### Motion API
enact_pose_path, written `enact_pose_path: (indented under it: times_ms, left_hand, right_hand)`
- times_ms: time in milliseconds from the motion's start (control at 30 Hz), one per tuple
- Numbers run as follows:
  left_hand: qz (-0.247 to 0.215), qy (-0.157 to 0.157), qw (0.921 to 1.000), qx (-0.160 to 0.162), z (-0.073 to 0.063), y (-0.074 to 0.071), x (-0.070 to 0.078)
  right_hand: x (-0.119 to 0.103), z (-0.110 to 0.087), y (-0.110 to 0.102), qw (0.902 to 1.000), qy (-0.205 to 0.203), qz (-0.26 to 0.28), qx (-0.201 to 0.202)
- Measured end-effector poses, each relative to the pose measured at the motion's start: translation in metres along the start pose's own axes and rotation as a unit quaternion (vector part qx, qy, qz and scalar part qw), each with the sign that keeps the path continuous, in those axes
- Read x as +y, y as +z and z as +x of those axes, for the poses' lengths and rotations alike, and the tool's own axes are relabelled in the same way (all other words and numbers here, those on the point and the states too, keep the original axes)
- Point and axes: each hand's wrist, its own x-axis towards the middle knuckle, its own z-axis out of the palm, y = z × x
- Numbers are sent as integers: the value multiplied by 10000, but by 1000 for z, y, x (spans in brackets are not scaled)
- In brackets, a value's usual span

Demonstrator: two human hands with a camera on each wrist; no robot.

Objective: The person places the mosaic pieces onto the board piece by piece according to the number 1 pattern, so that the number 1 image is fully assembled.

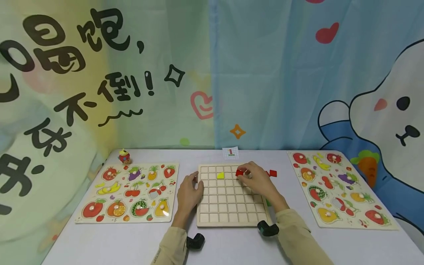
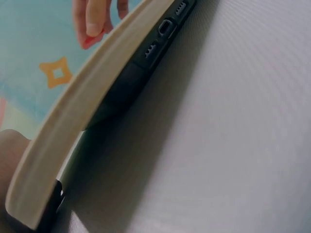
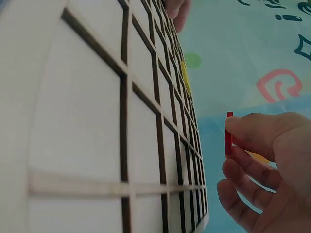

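My right hand (image 1: 256,178) pinches a small red square tile (image 1: 239,173) between thumb and fingertips, over the far right part of a wooden grid board (image 1: 216,224). Seen edge-on in the right wrist view, that red tile (image 3: 228,133) stands out from the board's surface. A yellow square tile (image 1: 220,176) sits in a cell near the board's far edge. Alongside the board's left edge is my left hand (image 1: 189,193), thumb and fingers relaxed against it. In the left wrist view, part of the left hand (image 2: 12,155) shows beside the board's pale edge (image 2: 73,107).
More red tiles (image 1: 273,173) lie right of the board, and a green piece (image 1: 268,202) peeks out beside its right edge. A patterned card (image 1: 230,153) is behind. Fruit puzzle boards flank it, left (image 1: 132,221) and right (image 1: 361,226). A small toy figure (image 1: 124,157) stands back left.
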Motion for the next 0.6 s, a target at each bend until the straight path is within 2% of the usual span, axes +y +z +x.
enact_pose_path:
  times_ms: [333, 600]
  left_hand:
    - [-51, -78, 10000, 2, -1, 0, 0]
    - [-80, -26, 10000, -11, 1, 0, -2]
  right_hand:
    - [-4, 10, 9, 9990, 14, -78, -444]
    - [-5, 21, 18, 9970, 74, -449, -629]
